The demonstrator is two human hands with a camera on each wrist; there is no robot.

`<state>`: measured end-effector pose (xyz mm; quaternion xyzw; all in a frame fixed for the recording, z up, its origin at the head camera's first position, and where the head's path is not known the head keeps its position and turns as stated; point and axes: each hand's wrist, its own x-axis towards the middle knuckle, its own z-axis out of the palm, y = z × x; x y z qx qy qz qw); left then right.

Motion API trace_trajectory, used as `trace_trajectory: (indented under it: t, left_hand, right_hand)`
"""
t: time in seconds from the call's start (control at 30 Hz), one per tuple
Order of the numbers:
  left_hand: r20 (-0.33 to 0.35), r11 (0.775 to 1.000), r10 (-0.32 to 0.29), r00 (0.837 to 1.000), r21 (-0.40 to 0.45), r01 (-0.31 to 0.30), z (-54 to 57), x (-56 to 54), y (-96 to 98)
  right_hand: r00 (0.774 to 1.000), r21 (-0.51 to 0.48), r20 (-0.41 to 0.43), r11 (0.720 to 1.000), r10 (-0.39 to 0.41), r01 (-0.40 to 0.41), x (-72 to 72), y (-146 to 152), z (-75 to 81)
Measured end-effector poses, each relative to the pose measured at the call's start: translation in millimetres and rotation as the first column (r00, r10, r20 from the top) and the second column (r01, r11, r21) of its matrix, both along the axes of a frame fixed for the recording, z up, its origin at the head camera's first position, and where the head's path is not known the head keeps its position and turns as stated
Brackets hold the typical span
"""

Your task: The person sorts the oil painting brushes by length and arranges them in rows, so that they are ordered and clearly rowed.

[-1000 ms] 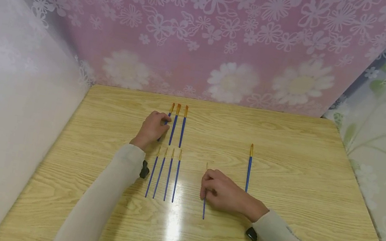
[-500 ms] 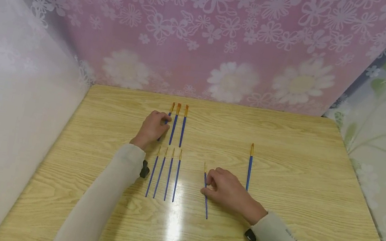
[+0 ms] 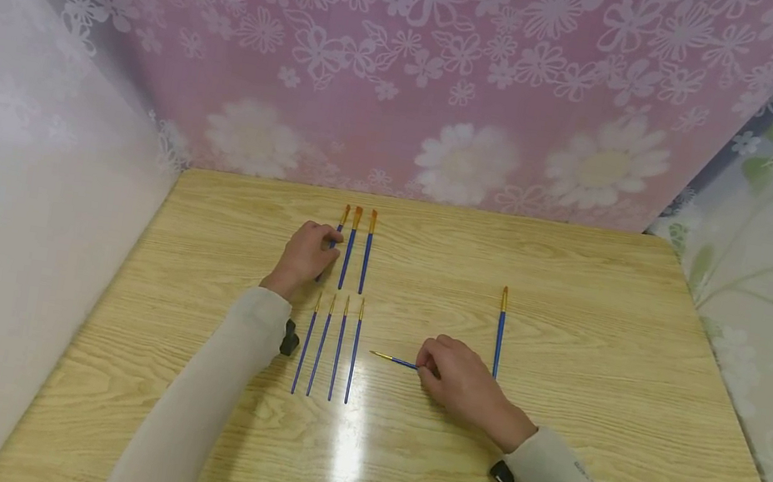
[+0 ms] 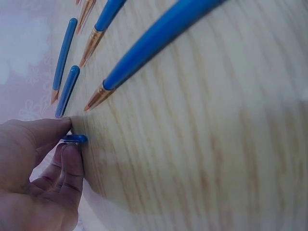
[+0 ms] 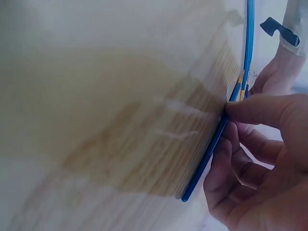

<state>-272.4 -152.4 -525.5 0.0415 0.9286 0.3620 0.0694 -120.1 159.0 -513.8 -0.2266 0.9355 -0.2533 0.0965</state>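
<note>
Blue-handled paintbrushes on wooden table [image 3: 553, 436], sorted in part. Far row: three brushes [image 3: 358, 249], bristles away from person. Near row: four thinner brushes [image 3: 330, 347], parallel, just beside each other. Still outside the rows, by judgement: thin brush [image 3: 395, 359] in hand and lone brush [image 3: 499, 333] lying well apart to the right.

Right hand [image 3: 460, 386]: knuckles up, wrist low on table, thumb and fingertips [image 5: 240, 111] pinching thin brush by its handle; brush lies crosswise, tip pointing left toward near row.

Left hand [image 3: 304, 256]: resting at far row, fingers [image 4: 72, 161] curled, pinching end of leftmost brush [image 4: 74, 138] against table.
</note>
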Motion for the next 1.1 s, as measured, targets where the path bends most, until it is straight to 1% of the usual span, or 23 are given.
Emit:
trace_trajectory:
  t: [0.2,0.37,0.5,0.6,0.77,0.87,1.0,1.1]
  left_hand:
    - [0.000,1.000,0.003,1.000,-0.003,-0.003,-2.2,-1.9,-0.6]
    - [-0.002,1.000,-0.001,1.000,-0.006,0.001,-1.1,-2.8,-0.6]
    - [0.000,1.000,-0.002,1.000,-0.010,0.002,-0.2,-3.3,-0.8]
    - [-0.001,1.000,-0.006,1.000,-0.011,0.006,0.0,-3.1,-0.9]
    - [-0.005,1.000,-0.011,1.000,-0.020,0.011,-0.7,-2.7,-1.0]
    - [-0.009,1.000,-0.014,1.000,-0.020,0.014,-0.6,-2.1,-1.1]
    - [-0.012,1.000,-0.015,1.000,-0.015,0.015,-0.9,-1.4,-0.9]
    - [-0.009,1.000,-0.009,1.000,-0.012,0.009,-1.3,-1.6,-0.8]
  right_hand:
    - [0.998,0.031,-0.055,1.000,-0.004,0.006,1.0,-1.5,0.3]
    - [0.997,0.001,-0.081,1.000,-0.019,0.019,-2.1,0.3,6.8]
    - [0.998,-0.044,-0.047,0.999,-0.030,0.028,-6.3,0.6,8.7]
    - [0.999,-0.079,-0.010,0.996,-0.039,0.038,-6.8,-1.8,8.2]
    - [1.000,-0.123,-0.017,0.992,-0.021,0.018,-4.2,-10.0,5.6]
    - [1.000,-0.149,-0.002,0.989,-0.020,0.020,-2.2,-16.9,3.6]
    - [0.998,-0.159,0.049,0.986,-0.041,0.049,-1.7,-28.9,1.9]
    - [0.997,-0.153,0.063,0.986,-0.053,0.063,-2.8,-38.7,0.5]
